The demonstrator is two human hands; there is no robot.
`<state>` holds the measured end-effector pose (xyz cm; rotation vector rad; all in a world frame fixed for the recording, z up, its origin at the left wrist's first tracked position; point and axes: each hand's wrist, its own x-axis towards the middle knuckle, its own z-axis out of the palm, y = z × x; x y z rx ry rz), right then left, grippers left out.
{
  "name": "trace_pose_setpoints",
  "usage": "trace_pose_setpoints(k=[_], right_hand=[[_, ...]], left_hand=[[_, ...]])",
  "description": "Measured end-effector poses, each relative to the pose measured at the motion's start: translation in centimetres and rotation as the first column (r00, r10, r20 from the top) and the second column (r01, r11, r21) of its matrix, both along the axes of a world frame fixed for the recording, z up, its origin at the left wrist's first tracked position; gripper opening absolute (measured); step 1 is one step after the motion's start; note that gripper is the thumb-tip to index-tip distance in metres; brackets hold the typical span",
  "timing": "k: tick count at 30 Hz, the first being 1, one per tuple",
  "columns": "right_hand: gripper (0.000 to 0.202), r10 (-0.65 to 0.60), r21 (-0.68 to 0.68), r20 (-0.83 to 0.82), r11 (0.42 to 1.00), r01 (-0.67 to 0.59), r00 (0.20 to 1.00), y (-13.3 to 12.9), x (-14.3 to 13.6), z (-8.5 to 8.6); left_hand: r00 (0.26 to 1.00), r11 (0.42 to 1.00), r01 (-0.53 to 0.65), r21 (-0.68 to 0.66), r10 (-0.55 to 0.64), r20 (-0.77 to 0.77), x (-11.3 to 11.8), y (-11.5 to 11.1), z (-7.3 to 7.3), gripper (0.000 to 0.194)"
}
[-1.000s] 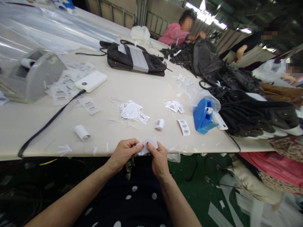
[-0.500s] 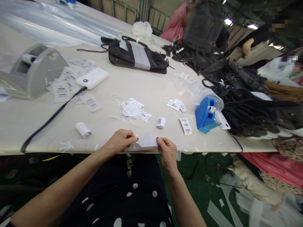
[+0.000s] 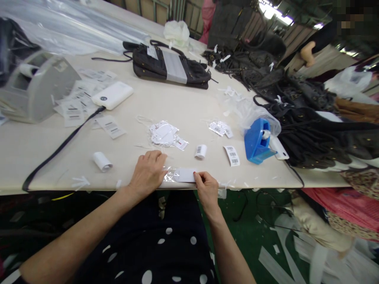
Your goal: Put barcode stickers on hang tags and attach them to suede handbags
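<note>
At the table's front edge lies a white card tag (image 3: 186, 175) with a clear plastic sleeve (image 3: 169, 174) at its left end. My right hand (image 3: 207, 190) pinches the tag's right end between thumb and fingers. My left hand (image 3: 149, 170) is closed, back upward, at the sleeve's left end; its fingertips are hidden. Just beyond is a pile of white tags (image 3: 164, 133) with strings. A curled barcode label strip (image 3: 201, 151) and a flat barcode label strip (image 3: 232, 156) lie to the right, near a blue tape dispenser (image 3: 257, 141).
A grey dispenser (image 3: 37, 88), printed labels (image 3: 111, 126) and a white power bank (image 3: 113, 95) with a black cable sit left. Behind lies a black bag (image 3: 171, 65) with a pale band. Black bags (image 3: 319, 134) are heaped at right. A co-worker's hand (image 3: 308, 53) shows beyond.
My left hand has turned back upward and moved slightly away from me along the sleeve. More of the clear plastic shows now. My right hand still pinches the tag, lowered to the table.
</note>
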<state>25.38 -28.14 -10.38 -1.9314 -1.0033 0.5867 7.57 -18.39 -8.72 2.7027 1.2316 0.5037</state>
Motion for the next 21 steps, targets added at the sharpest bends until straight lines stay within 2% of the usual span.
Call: trace_pose_setpoints(k=[1, 3, 5, 8, 11, 13, 16, 18, 21], right_hand=[[0.024, 0.011, -0.009, 0.032, 1.0, -0.011, 0.999, 0.0, 0.0, 0.0], [0.023, 0.048, -0.046, 0.111, 0.998, -0.043, 0.993, 0.0, 0.1, 0.0], [0.02, 0.054, -0.06, 0.227, 0.997, -0.041, 0.972, 0.1, 0.4, 0.2], [0.02, -0.001, 0.055, 0.424, 0.998, -0.024, 0.906, 1.2, 1.5, 0.7], [0.042, 0.074, 0.119, 0.522, 0.98, -0.158, 0.85, 3.5, 3.4, 1.0], [0.055, 0.186, 0.061, 0.506, 0.966, -0.25, 0.842, 5.2, 4.8, 0.9], [0.059, 0.269, -0.009, 0.394, 0.957, -0.289, 0.879, 6.9, 6.1, 0.7], [0.058, 0.251, 0.036, 0.332, 0.96, -0.278, 0.909, 7.0, 6.2, 0.6], [0.058, 0.182, 0.198, 0.302, 0.948, -0.248, 0.936, 5.8, 4.9, 0.9]], left_hand=[[0.993, 0.991, 0.113, 0.07, -0.114, 0.009, 0.0, -0.1, -0.1, 0.02], [0.931, 0.926, 0.361, 0.11, -0.364, 0.007, 0.1, -0.2, -0.5, 0.021], [0.87, 0.868, 0.489, 0.08, -0.492, 0.017, 0.1, -0.2, -0.9, 0.02], [0.882, 0.885, 0.462, 0.06, -0.466, 0.07, 0.2, -0.3, -1.6, 0.02], [0.887, 0.895, 0.444, 0.047, -0.446, 0.117, 0.1, -0.3, -2.1, 0.022], [0.887, 0.896, 0.442, 0.034, -0.442, 0.13, 0.0, -0.3, -2.2, 0.024], [0.89, 0.9, 0.435, 0.019, -0.433, 0.144, -0.1, -0.3, -2.4, 0.028], [0.893, 0.904, 0.427, 0.009, -0.423, 0.158, -0.2, -0.3, -2.6, 0.03], [0.894, 0.906, 0.423, -0.025, -0.413, 0.171, -0.3, -0.2, -2.6, 0.032]])
